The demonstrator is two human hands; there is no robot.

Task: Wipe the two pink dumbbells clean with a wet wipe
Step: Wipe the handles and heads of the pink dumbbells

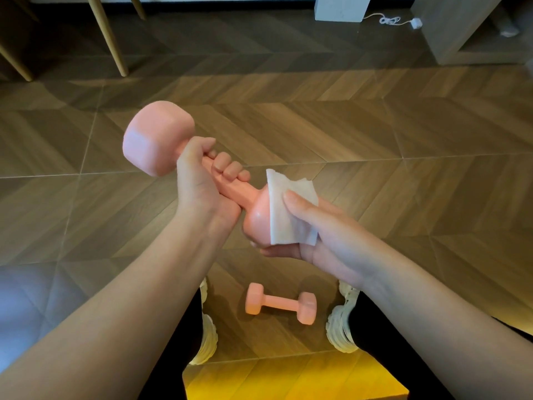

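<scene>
While a person leans over a wood-patterned floor (375,125), one pink dumbbell (157,140) is held slanting in the air, its far head up and to the left and its near head low toward the body. The second dumbbell (279,304) lies on the floor directly below, between the person's pale shoes (341,321). The left hand (202,180) is clenched round the handle and appears to carry the weight. The right hand (326,235) cups the near head from beneath, its thumb pinning a white wet wipe (291,215) against it. That head shines, likely damp. Wetness reaching the handle could loosen the left hand's grip, and a dropped weight would probably strike the second dumbbell, a shoe or the floor. Held mainly by the thumb, the wipe could slip off mid-stroke. Far head, handle and second dumbbell look yet to be cleaned.
</scene>
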